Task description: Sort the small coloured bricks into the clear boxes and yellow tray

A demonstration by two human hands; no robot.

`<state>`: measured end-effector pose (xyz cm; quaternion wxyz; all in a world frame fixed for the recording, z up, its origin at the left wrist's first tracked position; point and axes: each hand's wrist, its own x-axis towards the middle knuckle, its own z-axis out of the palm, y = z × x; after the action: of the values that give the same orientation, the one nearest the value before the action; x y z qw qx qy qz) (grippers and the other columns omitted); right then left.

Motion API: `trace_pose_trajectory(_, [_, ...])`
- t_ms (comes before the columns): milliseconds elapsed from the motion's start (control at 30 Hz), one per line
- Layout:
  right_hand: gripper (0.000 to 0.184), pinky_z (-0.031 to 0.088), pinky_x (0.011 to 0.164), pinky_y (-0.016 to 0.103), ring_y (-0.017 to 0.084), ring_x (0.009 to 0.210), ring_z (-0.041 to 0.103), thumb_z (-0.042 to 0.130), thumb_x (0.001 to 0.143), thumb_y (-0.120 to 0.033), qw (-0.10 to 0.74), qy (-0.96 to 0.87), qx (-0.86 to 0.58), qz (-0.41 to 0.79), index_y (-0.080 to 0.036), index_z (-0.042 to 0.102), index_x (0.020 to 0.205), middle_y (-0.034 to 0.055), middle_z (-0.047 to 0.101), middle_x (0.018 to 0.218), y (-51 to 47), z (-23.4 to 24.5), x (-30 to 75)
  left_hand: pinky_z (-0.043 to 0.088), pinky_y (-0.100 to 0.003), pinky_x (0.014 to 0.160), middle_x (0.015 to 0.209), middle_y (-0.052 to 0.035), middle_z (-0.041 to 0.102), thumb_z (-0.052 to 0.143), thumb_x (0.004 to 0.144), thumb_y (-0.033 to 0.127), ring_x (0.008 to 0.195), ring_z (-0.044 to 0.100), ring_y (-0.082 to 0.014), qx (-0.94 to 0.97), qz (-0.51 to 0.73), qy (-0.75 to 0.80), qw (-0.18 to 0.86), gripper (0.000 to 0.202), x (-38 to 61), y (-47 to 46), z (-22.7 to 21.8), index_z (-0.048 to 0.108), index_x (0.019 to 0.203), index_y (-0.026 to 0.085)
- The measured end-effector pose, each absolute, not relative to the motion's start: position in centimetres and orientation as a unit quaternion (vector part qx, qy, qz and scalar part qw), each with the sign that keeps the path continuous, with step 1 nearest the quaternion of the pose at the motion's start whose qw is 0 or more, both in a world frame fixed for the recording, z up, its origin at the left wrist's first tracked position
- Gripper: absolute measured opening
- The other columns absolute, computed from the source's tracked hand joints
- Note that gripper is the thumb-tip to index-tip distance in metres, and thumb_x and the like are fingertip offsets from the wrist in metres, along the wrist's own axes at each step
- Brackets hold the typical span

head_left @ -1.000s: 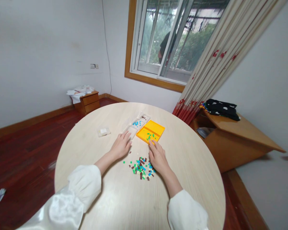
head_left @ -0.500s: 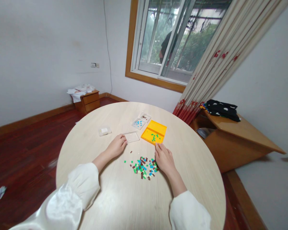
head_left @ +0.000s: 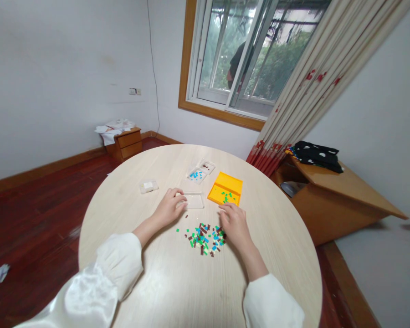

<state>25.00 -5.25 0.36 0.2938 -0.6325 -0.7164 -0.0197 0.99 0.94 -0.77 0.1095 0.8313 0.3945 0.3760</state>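
My left hand (head_left: 171, 206) is at the left end of a clear plastic box (head_left: 195, 202), its thumb and fingers closed on the edge. The box lies open with its lid folded back; a few tiny pale specks seem to be inside. My right hand (head_left: 235, 222) rests just in front of an open yellow box (head_left: 230, 183), fingers stretched out and fingertips close to its front edge; whether they touch cannot be made out. Small green bricks (head_left: 228, 197) lie in the yellow box. A pile of mixed brown, green, blue and pale bricks (head_left: 205, 239) spreads beside my right palm.
Farther back are a clear box (head_left: 202, 181) with blue bricks and another clear box (head_left: 212, 169) with brown bricks. A closed clear case (head_left: 148, 186) sits at the left on the round table (head_left: 130, 278). A tilted wooden cabinet (head_left: 348, 205) stands to the right.
The clear box by my left hand has shifted right and toward me, with the hand following. The yellow box has slid slightly right. My right fingertips now sit farther left along its front.
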Motion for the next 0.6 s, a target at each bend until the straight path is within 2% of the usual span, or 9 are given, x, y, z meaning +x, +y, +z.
trace_pose_trajectory(167, [0.019, 0.044, 0.081, 0.033, 0.02, 0.087, 0.06, 0.046, 0.084, -0.017, 0.279, -0.764, -0.579, 0.066, -0.017, 0.065, 0.088, 0.007, 0.066, 0.087, -5.7, 1.1, 23.8, 0.043, -0.032, 0.078, 0.094, -0.0076, 0.058, 0.051, 0.085, 0.021, 0.089, 0.052, -0.019, 0.887, 0.302, 0.33, 0.113, 0.017, 2.8, -0.7, 0.1, 0.066, 0.091, 0.019])
trace_pose_trajectory(400, [0.017, 0.044, 0.079, 0.03, 0.018, 0.084, 0.06, 0.049, 0.084, -0.015, 0.274, -0.761, -0.579, 0.097, -0.016, 0.065, 0.086, 0.0068, 0.067, 0.085, -5.8, 1.3, 24.2, 0.041, -0.03, 0.072, 0.085, -0.0067, 0.062, 0.053, 0.083, 0.016, 0.083, 0.053, -0.0193, 0.917, 0.197, 0.332, 0.102, 0.014, 4.3, -1.2, -0.5, 0.068, 0.083, 0.018])
trace_pose_trajectory(600, [0.019, 0.045, 0.078, 0.03, 0.017, 0.082, 0.06, 0.048, 0.082, -0.016, 0.287, -0.748, -0.579, 0.15, -0.016, 0.066, 0.085, 0.0063, 0.068, 0.085, -5.9, 1.8, 24.5, 0.04, -0.032, 0.071, 0.079, -0.0067, 0.061, 0.049, 0.084, 0.014, 0.08, 0.052, -0.0199, 0.913, 0.211, 0.34, 0.075, 0.017, 4.5, -0.9, -0.5, 0.065, 0.077, 0.017])
